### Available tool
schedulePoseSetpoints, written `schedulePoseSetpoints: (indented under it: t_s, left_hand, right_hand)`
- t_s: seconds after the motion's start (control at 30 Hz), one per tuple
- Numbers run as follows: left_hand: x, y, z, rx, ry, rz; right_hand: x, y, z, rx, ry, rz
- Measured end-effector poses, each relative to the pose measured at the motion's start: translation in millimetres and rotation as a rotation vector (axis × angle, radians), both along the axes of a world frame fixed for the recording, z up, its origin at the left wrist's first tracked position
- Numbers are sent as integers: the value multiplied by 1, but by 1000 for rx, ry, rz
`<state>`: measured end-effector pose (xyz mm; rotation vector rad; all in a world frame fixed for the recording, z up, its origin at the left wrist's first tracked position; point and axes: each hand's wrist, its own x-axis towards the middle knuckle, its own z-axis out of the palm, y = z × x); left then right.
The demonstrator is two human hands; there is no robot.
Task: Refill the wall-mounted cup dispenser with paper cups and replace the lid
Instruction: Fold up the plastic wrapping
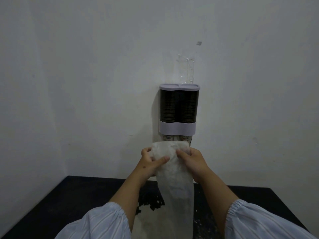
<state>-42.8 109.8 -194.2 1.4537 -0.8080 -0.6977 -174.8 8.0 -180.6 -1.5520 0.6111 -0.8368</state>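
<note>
Cups sit in a long plastic sleeve (174, 178), its long axis running up from the bench (69, 195) toward the dispenser (178, 109) directly above. Left hand (151, 161) and right hand (191, 161) both grip the sleeve's top end, fingers curled round it. The lid (179, 87) is on, blocking the way in.

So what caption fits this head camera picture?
Both hands, left and right, grip a plastic sleeve below the lidded cup dispenser.
</note>
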Motion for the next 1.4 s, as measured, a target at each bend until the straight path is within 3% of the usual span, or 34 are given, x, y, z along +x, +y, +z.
schedulePoseSetpoints:
  t_s: [0.17,0.27,0.43,0.77,0.93,1.13,1.4]
  left_hand:
    - [-9,-8,-6,10,-51,-58]
    - [-16,-15,-2,-40,-43,1]
    - [-22,-26,0,-86,-49,118]
    - [-34,-46,-3,-107,-1,234]
    - [-46,-60,1,-70,-117,377]
    - [-48,-71,3,49,5,296]
    - [-52,-69,-1,-126,10,164]
  right_hand:
    - [-7,-10,-2,-21,19,-9]
    - [-11,-13,-1,57,16,57]
    - [-24,-17,0,8,119,147]
    - [-32,-28,1,-36,137,24]
    - [-32,-34,1,-89,119,-31]
    - [-35,-40,1,-52,30,-26]
    - [-39,-53,-2,-5,49,-149]
